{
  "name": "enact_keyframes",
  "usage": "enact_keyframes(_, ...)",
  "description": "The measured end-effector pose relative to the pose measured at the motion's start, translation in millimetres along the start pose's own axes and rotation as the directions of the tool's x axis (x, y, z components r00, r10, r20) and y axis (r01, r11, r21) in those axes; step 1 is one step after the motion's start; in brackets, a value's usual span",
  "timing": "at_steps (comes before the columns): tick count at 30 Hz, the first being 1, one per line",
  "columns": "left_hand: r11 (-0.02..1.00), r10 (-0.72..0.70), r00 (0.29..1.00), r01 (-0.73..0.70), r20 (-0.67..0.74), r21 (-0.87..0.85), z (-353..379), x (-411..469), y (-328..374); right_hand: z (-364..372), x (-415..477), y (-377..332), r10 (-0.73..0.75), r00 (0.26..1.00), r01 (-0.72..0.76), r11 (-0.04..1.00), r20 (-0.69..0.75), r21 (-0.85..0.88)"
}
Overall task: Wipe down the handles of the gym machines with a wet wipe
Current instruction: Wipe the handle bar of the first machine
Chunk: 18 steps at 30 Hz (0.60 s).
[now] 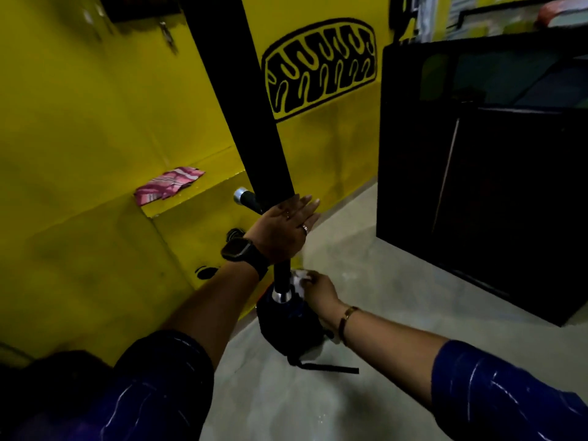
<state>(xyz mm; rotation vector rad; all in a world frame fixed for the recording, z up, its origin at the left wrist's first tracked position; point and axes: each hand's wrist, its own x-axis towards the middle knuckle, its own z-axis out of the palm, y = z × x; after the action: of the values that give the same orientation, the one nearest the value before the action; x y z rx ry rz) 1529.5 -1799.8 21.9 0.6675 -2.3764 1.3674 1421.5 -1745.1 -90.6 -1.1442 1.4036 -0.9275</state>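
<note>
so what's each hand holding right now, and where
Right hand pinches the bunched wet wipe against the handle; left hand rests flat against the post, gripping nothing.

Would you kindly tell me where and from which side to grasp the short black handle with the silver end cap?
I would grip the short black handle on its sleeve just behind the silver cap, coming from the left: that end juts free, while the other runs behind the black upright post and the left hand.
</note>
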Motion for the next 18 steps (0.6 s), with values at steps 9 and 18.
enact_keyframes(9, 0.993, -0.114, 0.981, 0.113, 0.154, 0.012, -10, 1, 13, -17, 3, -58, -0.245, 0.969, 0.237, 0.956, 0.024, 0.17)
enact_keyframes(18, 0.998, 0.013, 0.996, -0.019, 0.092, 0.054, -2, -9, 0, -11, 31, -23, -0.228, 0.961, 0.232, 0.973, 0.158, -0.007)
